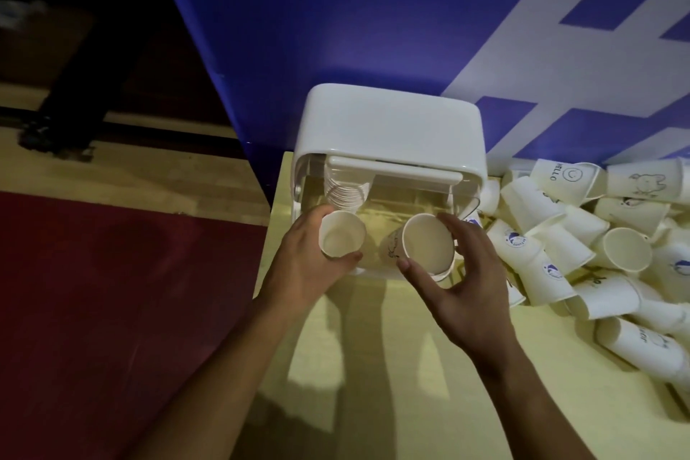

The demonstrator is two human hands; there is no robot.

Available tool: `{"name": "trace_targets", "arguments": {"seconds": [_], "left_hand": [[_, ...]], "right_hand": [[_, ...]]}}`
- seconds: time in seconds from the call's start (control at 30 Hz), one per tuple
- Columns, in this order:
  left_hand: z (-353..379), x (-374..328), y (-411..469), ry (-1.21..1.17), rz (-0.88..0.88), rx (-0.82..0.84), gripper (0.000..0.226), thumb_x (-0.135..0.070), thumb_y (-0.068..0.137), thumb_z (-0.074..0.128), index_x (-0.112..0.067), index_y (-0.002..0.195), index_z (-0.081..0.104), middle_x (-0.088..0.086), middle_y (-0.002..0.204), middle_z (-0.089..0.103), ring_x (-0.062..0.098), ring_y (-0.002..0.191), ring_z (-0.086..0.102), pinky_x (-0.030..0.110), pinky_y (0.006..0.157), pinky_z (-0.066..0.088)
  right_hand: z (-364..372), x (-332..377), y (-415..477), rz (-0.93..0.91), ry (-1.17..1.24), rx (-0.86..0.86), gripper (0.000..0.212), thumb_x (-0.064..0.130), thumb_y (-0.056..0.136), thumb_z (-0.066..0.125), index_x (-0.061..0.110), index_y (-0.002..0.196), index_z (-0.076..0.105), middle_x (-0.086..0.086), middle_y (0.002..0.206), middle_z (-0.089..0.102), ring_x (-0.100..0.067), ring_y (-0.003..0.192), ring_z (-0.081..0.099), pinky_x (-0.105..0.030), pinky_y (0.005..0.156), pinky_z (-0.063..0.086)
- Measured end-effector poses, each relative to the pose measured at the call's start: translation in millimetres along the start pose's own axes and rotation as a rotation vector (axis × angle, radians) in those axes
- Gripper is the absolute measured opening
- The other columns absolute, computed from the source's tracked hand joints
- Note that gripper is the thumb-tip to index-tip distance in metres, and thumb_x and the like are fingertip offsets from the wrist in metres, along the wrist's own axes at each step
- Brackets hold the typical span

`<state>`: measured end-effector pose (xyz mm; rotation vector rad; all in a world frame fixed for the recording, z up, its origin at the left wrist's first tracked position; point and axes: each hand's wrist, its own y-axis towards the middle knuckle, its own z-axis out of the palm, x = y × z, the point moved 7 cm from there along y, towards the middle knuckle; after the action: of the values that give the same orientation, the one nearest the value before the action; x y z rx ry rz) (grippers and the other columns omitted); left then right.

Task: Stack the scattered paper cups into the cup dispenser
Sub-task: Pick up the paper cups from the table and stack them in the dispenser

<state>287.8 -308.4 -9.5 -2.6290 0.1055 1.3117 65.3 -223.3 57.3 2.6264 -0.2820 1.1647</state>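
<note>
Head view: 2 cups held at the cup dispenser mouth.
My left hand grips the left cup and my right hand grips the right cup. I should square each with the nested stack inside before pushing. The loose pile lies to the right on the yellow desk, against a blue wall.

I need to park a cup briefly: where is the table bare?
Bare tabletop lies near the viewer, in front of the cup dispenser and left of the pile of paper cups. Right of the dispenser is crowded.
</note>
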Motion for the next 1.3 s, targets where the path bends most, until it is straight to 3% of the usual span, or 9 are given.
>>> {"name": "trace_targets", "arguments": {"seconds": [0.3, 0.47, 0.67, 0.8, 0.9, 1.03, 1.13, 1.23, 1.3], "left_hand": [[16.6, 12.4, 12.1, 0.091, -0.073, 0.105, 0.081, -0.045, 0.068, 0.093, -0.028, 0.136, 0.051, -0.007, 0.130, 0.061, 0.017, 0.116, 0.059, 0.044, 0.095, 0.054], [9.8, 6.6, 6.4, 0.066, -0.070, 0.101, 0.078, -0.047, 0.075, 0.089, -0.028, 0.140, 0.051, -0.009, 0.132, 0.059, 0.013, 0.116, 0.058, 0.039, 0.097, 0.053], [-26.5, -19.2, -20.4, -0.409, -0.063, -0.133, 0.035, -0.029, 0.103, 0.063, -0.016, 0.135, 0.065, -0.010, 0.126, 0.070, -0.011, 0.115, 0.064, 0.007, 0.092, 0.047], [-30.1, -33.8, -21.7, -0.475, -0.005, -0.118, 0.042, -0.039, 0.104, 0.050, -0.017, 0.135, 0.068, -0.010, 0.125, 0.073, 0.000, 0.118, 0.066, 0.017, 0.096, 0.051], [-25.2, -32.6, -20.6, -0.478, 0.000, -0.088, 0.035, -0.031, 0.110, 0.048, -0.020, 0.137, 0.068, -0.002, 0.121, 0.075, 0.004, 0.105, 0.070, 0.014, 0.084, 0.052], [-20.6, -22.8, -17.5, -0.482, -0.057, -0.112, 0.032, -0.019, 0.109, 0.050, -0.017, 0.136, 0.068, 0.019, 0.114, 0.073, -0.006, 0.076, 0.066, 0.009, 0.072, 0.049], [-14.6, -12.5, -14.4, -0.486, -0.098, -0.116, 0.032, -0.015, 0.109, 0.052, -0.019, 0.135, 0.069, 0.001, 0.116, 0.076, 0.000, 0.076, 0.070, 0.014, 0.073, 0.054], [-8.9, -1.1, -10.7, -0.448, -0.112, -0.109, 0.031, -0.014, 0.108, 0.052, -0.028, 0.129, 0.071, -0.011, 0.112, 0.076, 0.005, 0.082, 0.073, 0.018, 0.075, 0.057], [-6.8, 4.2, -8.0, -0.375, -0.079, -0.107, 0.032, -0.013, 0.107, 0.053, -0.030, 0.127, 0.071, -0.020, 0.117, 0.072, 0.007, 0.100, 0.073, 0.018, 0.083, 0.056]], "right_hand": [[3.6, -1.7, 1.2, 0.001, -0.001, 0.021, 0.071, 0.054, 0.080, 0.080, 0.013, 0.134, 0.060, 0.003, 0.126, 0.063, -0.017, 0.120, 0.058, -0.027, 0.099, 0.046], [5.2, 2.8, 3.4, -0.026, 0.008, 0.023, 0.072, 0.053, 0.080, 0.081, 0.012, 0.134, 0.060, 0.003, 0.125, 0.063, -0.015, 0.118, 0.058, -0.022, 0.097, 0.046], [28.0, 31.5, 16.8, -0.097, 0.057, 0.035, 0.074, 0.052, 0.078, 0.085, 0.012, 0.136, 0.060, 0.003, 0.128, 0.062, -0.014, 0.120, 0.059, -0.027, 0.101, 0.048], [54.0, 47.0, 25.3, -0.119, 0.027, 0.109, 0.075, 0.060, 0.079, 0.082, 0.019, 0.138, 0.060, 0.008, 0.128, 0.062, -0.011, 0.118, 0.059, -0.033, 0.097, 0.051], [68.2, 47.1, 27.2, -0.127, 0.008, 0.134, 0.079, 0.059, 0.079, 0.083, 0.017, 0.141, 0.058, 0.006, 0.129, 0.063, -0.012, 0.118, 0.060, -0.030, 0.096, 0.051], [78.9, 40.4, 29.0, -0.134, -0.027, 0.135, 0.079, 0.058, 0.077, 0.084, 0.015, 0.139, 0.061, 0.003, 0.128, 0.066, -0.012, 0.116, 0.061, -0.019, 0.098, 0.045], [85.7, 35.4, 29.3, -0.142, -0.059, 0.139, 0.077, 0.055, 0.075, 0.087, 0.014, 0.137, 0.062, 0.002, 0.127, 0.067, -0.009, 0.116, 0.057, -0.003, 0.098, 0.032], [97.0, 27.6, 29.0, -0.125, -0.104, 0.180, 0.080, 0.055, 0.075, 0.086, 0.015, 0.139, 0.061, 0.002, 0.131, 0.067, -0.014, 0.119, 0.061, -0.021, 0.099, 0.046], [104.6, 20.8, 28.9, -0.114, -0.124, 0.201, 0.081, 0.058, 0.076, 0.084, 0.016, 0.141, 0.060, 0.002, 0.134, 0.067, -0.016, 0.121, 0.062, -0.035, 0.099, 0.053]]}}
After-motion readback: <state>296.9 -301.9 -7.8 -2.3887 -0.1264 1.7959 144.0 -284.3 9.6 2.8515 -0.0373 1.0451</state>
